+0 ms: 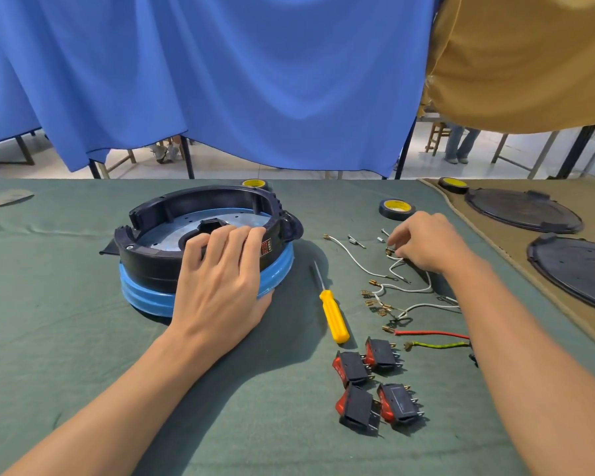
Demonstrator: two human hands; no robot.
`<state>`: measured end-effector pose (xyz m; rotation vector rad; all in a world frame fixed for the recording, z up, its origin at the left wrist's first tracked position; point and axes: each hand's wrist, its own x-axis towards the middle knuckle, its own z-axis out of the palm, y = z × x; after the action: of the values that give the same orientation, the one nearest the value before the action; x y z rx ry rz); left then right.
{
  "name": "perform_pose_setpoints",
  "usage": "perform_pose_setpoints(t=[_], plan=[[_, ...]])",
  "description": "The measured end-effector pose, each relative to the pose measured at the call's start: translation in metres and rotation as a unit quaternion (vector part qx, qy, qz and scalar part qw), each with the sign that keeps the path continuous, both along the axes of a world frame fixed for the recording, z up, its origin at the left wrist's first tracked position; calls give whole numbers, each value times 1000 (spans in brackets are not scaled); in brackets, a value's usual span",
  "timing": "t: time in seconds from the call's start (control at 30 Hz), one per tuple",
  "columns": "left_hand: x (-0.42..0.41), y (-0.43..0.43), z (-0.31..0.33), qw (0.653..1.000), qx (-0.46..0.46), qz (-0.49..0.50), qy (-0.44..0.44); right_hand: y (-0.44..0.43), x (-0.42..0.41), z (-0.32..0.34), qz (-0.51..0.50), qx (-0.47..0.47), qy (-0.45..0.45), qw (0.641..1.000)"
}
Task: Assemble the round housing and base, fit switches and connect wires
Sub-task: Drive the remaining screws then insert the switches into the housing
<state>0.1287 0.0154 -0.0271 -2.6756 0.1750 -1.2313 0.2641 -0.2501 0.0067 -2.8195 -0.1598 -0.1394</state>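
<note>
Left hand (217,283) of mine lies draped over the near rim of the round black housing (200,228), fingers curled over the edge and pressing it rather than lifting it; the housing sits on its blue base (145,290) on the green-covered desk (66,338), left of centre, with a silver plate (172,235) showing inside. Just right of the base lies a yellow-handled screwdriver (334,319), tip pointing away from me. Beyond it, white wires (406,286) with brass ends are spread loosely, a few small screws (356,241) above them, and a red wire (430,334) and a green-yellow wire (437,345) nearer me. Four black switches (375,383) with red rockers are grouped at the near side. My right hand (426,242) reaches over the wires with fingertips pinched on a small brass connector (389,251). A roll of black tape (396,209) stands just behind that hand, and two dark round covers (522,211) lie far right on a tan cloth.
</note>
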Motion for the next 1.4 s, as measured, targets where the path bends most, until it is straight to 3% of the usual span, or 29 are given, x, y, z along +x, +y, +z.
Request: perform_pose_setpoints(t=[0.27, 0.57, 0.73, 0.9, 1.1, 1.3, 1.4], plan=[[-2, 4, 13, 1000, 6, 14, -12, -4, 3, 4, -21, -8, -37, 999], [-2, 6, 42, 996, -73, 34, -38, 28, -42, 51, 117, 151, -49, 980], [-6, 6, 67, 988, -144, 47, -37, 73, -77, 44, 116, 431, 24, 895], [-13, 10, 103, 956, -286, 39, -54, 108, -94, 38, 75, 565, 73, 818], [-29, 22, 130, 848, -521, -27, -91, 118, -105, 48, 61, 597, 76, 796], [-40, 43, 140, 668, -727, -142, -67, 115, -105, 59, 50, 564, 45, 823], [-46, 52, 143, 562, -807, -177, -37, 115, -107, 60, 38, 570, 46, 820]])
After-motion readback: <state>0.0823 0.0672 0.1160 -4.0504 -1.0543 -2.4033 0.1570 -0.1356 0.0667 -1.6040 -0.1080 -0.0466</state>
